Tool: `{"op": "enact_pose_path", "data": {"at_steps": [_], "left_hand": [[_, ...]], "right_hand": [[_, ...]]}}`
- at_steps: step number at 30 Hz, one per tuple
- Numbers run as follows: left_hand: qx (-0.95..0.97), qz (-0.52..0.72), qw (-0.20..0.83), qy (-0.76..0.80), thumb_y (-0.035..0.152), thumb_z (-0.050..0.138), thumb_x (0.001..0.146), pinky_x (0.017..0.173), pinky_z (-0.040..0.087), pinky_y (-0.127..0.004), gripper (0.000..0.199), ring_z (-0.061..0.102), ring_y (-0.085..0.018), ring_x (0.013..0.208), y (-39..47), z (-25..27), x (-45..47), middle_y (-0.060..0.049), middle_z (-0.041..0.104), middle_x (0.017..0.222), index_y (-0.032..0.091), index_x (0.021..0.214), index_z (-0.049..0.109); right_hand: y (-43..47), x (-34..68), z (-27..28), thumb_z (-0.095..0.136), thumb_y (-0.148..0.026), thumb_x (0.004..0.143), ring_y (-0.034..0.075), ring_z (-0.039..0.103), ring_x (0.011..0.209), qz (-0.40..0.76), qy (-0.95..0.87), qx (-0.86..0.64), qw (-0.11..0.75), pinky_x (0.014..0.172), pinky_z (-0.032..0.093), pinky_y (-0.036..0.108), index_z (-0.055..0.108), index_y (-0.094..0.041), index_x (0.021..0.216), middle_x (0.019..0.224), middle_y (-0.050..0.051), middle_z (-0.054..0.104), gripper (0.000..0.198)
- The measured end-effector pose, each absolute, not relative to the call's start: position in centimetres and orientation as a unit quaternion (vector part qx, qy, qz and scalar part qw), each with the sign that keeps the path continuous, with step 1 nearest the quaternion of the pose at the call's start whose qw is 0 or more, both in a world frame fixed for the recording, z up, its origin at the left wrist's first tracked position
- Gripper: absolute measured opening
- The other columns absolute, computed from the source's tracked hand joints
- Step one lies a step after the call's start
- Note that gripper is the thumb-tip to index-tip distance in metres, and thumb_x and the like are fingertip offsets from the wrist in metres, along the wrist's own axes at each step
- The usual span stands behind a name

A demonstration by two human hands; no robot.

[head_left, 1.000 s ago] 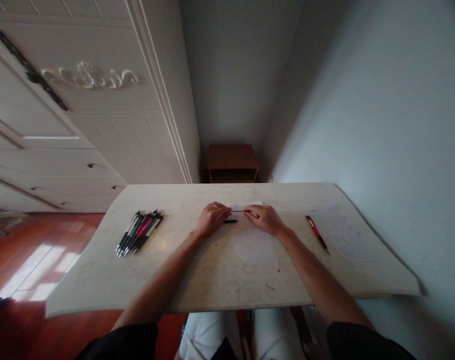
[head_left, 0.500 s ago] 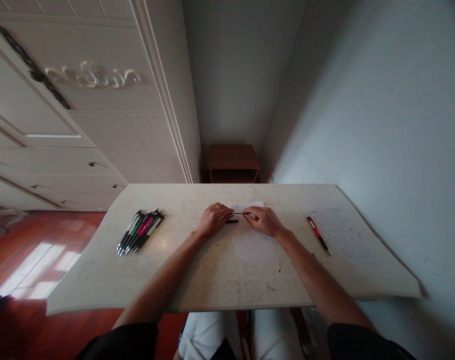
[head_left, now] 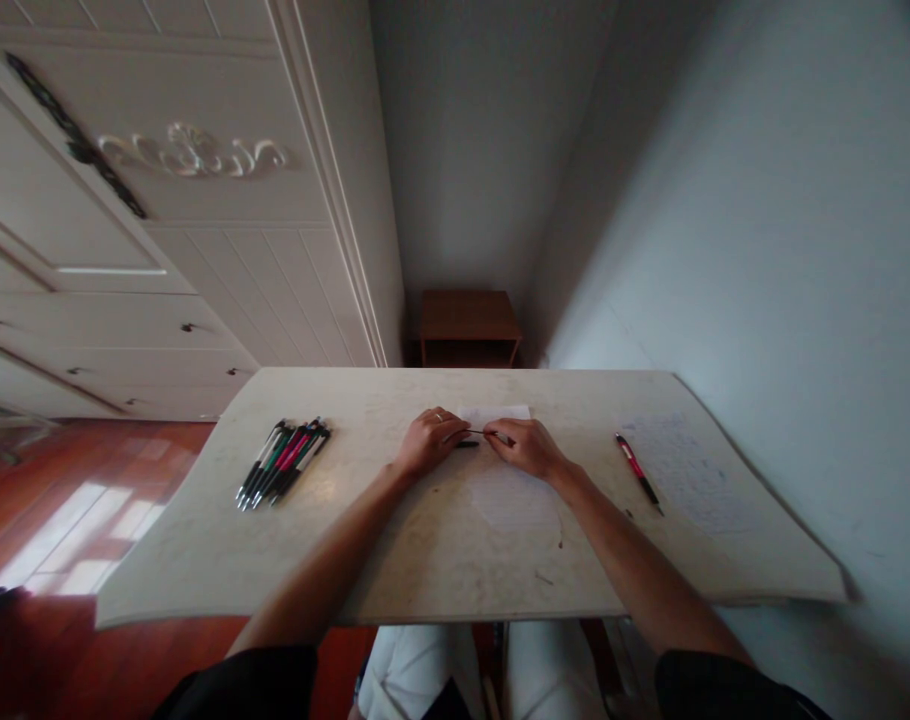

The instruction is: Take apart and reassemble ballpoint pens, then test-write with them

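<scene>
Left hand (head_left: 431, 443) and right hand (head_left: 528, 447) pinch a thin dark rod (head_left: 476, 432) between them over lined paper (head_left: 515, 500); each grip narrow. Loose fingertips could drop it; knuckles might knock the black piece (head_left: 467, 444) below. Pen bundle (head_left: 284, 463) left, red pen (head_left: 639, 475) right, neither blocking.

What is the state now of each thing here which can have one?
Left hand, closed on the thin rod.
Right hand, closed at the rod's other side.
Thin rod, held crosswise between both hands.
Black piece, lying near the left hand.
Pen pile, lying, silver tips on the near side.
Red pen, lying apart from the pile.
Middle sheet, flat, partly hidden.
Written sheet, flat.
Drawers, shut.
</scene>
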State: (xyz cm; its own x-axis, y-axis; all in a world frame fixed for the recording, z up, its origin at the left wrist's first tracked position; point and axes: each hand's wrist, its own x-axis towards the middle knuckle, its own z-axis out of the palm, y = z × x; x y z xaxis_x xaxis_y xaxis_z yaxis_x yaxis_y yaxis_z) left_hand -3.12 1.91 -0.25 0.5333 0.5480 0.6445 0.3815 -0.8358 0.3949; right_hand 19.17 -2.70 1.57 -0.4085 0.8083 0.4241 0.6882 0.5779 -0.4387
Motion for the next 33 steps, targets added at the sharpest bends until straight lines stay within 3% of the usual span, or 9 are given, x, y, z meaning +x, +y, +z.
{"op": "enact_pose_path", "data": {"at_steps": [18, 23, 27, 29, 31, 33], "left_hand": [[0.873, 0.373, 0.111, 0.294, 0.032, 0.064, 0.089, 0.074, 0.050, -0.031, 0.018, 0.067, -0.017, 0.077, 1.9, -0.3, -3.2, -0.005, 0.074, 0.083, 0.019, 0.097, 0.073], [0.847, 0.402, 0.129, 0.323, 0.031, 0.065, 0.088, 0.075, 0.050, -0.030, 0.017, 0.066, -0.016, 0.076, 1.9, -0.1, -3.4, -0.005, 0.074, 0.084, 0.020, 0.098, 0.073], [0.811, 0.428, 0.128, 0.377, 0.030, 0.063, 0.090, 0.077, 0.050, -0.032, 0.016, 0.066, -0.017, 0.078, 2.4, -0.1, -3.6, -0.005, 0.074, 0.087, 0.021, 0.100, 0.072], [0.798, 0.440, 0.111, 0.397, 0.029, 0.063, 0.090, 0.078, 0.050, -0.033, 0.015, 0.067, -0.018, 0.080, 2.6, -0.1, -3.7, -0.005, 0.074, 0.089, 0.022, 0.100, 0.071], [0.791, 0.449, 0.099, 0.404, 0.029, 0.063, 0.090, 0.078, 0.049, -0.033, 0.013, 0.067, -0.018, 0.081, 2.7, -0.1, -3.9, -0.005, 0.075, 0.089, 0.022, 0.098, 0.071], [0.790, 0.453, 0.096, 0.401, 0.028, 0.063, 0.090, 0.077, 0.049, -0.034, 0.012, 0.066, -0.019, 0.080, 2.8, 0.0, -3.9, -0.005, 0.075, 0.089, 0.022, 0.097, 0.070]], "right_hand": [[-2.6, 19.5, 1.8, 0.058, -0.026, 0.092, 0.017, 0.069, 0.077, 0.090, -0.828, -0.430, 0.349, 0.067, 0.054, 0.026, 0.069, -0.021, 0.104, 0.097, 0.006, 0.074, 0.017], [-2.9, 19.9, 2.7, 0.063, -0.033, 0.088, 0.007, 0.051, 0.048, 0.097, -0.788, -0.464, 0.392, 0.050, 0.048, 0.024, 0.058, -0.020, 0.121, 0.120, 0.011, 0.065, 0.036], [-3.1, 19.9, 3.0, 0.061, -0.032, 0.089, 0.007, 0.045, 0.045, 0.094, -0.771, -0.475, 0.414, 0.048, 0.044, 0.024, 0.061, -0.019, 0.108, 0.099, 0.006, 0.066, 0.024], [-3.2, 19.5, 3.0, 0.059, -0.031, 0.090, 0.010, 0.053, 0.053, 0.104, -0.795, -0.454, 0.389, 0.053, 0.047, 0.024, 0.062, -0.020, 0.104, 0.094, 0.005, 0.066, 0.019], [-3.3, 18.8, 2.8, 0.059, -0.029, 0.091, 0.015, 0.064, 0.074, 0.110, -0.823, -0.436, 0.347, 0.066, 0.053, 0.026, 0.064, -0.021, 0.108, 0.099, 0.006, 0.067, 0.020], [-3.4, 18.1, 2.5, 0.059, -0.027, 0.091, 0.018, 0.066, 0.089, 0.112, -0.841, -0.438, 0.296, 0.075, 0.055, 0.029, 0.065, -0.023, 0.113, 0.105, 0.007, 0.067, 0.024]]}}
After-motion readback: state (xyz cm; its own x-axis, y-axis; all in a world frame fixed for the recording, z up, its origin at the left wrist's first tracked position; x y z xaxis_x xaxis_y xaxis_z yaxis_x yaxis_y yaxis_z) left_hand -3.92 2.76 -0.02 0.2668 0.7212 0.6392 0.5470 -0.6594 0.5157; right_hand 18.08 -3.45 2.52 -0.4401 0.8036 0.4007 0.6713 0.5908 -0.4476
